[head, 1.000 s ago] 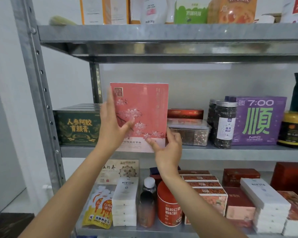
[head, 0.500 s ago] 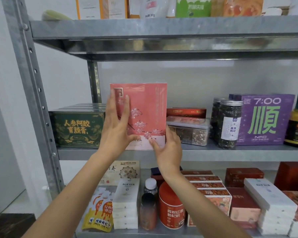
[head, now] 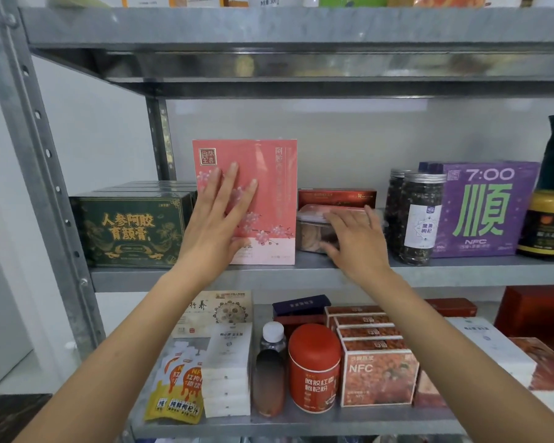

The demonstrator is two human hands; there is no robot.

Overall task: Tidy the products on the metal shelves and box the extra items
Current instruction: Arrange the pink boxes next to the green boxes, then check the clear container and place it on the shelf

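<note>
Metal shelves (head: 461,270) are seen; on the middle one a pink box (head: 269,174) is stood upright between a green box (head: 128,228) and a clear container (head: 311,231). It is pressed by the left hand (head: 218,231), fingers (head: 229,183) straight and apart; the container is touched by the blurred right hand (head: 355,241), whose grip cannot be told.

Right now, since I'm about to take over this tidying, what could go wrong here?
The pink box stands upright near the front edge of the shelf, with only the left hand flat against it; it might tip forward once released. The right hand is at the clear container, close beside the jars; a sideways push could knock them over.
</note>
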